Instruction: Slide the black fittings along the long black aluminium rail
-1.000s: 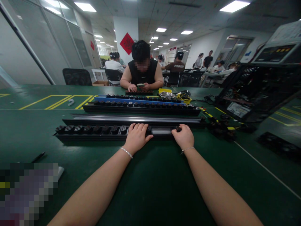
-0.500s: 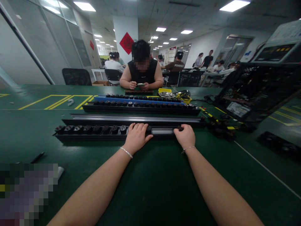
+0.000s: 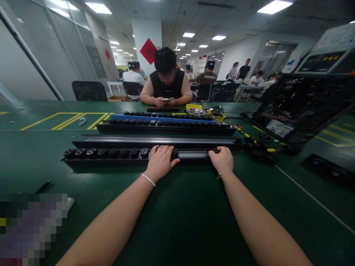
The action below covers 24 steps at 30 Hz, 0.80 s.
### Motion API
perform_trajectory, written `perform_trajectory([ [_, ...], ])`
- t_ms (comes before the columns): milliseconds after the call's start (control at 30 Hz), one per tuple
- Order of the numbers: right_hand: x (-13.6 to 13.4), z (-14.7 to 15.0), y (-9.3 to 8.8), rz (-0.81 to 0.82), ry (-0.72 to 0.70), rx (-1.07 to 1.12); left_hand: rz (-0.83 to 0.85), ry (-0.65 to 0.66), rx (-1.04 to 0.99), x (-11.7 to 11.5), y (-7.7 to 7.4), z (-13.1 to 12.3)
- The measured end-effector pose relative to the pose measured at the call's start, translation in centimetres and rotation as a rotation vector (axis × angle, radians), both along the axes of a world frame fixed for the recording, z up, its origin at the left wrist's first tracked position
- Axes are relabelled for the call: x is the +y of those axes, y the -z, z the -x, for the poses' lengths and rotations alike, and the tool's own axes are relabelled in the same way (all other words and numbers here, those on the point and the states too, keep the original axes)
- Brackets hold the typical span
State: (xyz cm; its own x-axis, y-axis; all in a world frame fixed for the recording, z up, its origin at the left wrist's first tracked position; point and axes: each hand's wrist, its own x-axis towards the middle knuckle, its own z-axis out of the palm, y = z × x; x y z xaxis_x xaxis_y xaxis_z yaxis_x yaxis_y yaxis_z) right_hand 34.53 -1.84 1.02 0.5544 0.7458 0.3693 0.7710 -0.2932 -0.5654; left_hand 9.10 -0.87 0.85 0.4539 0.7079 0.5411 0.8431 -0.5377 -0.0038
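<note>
The green bench carried a black rail, a silver-lined rail just behind it and a blue rail farther behind.

Dim overall. Ceiling panels beyond the hands glare white. Metal strip between left hand and right hand reflects softly. Frame edges stretched; pixelated patch nearer, leftward.

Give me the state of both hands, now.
Left hand: laid over the near black rail; its grip cannot be told.
Right hand: closed, holding a black module.
</note>
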Motion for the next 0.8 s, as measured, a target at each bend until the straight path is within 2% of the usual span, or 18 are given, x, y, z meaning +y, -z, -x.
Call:
perform_trajectory([
  [267,-0.1,-1.2,-0.3,0.047,0.047,0.009,-0.001,-0.002,0.0,0.0,0.0,0.0],
  [567,-0.2,-1.3,-0.5,0.052,0.057,-0.03,0.005,-0.003,0.0,0.0,0.0,0.0],
  [667,-0.3,-3.1,-0.6,0.054,0.135,0.003,0.01,-0.007,0.002,0.0,0.0,0.0],
  [800,-1.5,-8.2,-1.1,0.125,0.284,0.04,0.011,-0.009,0.001,0.0,-0.1,0.0],
])
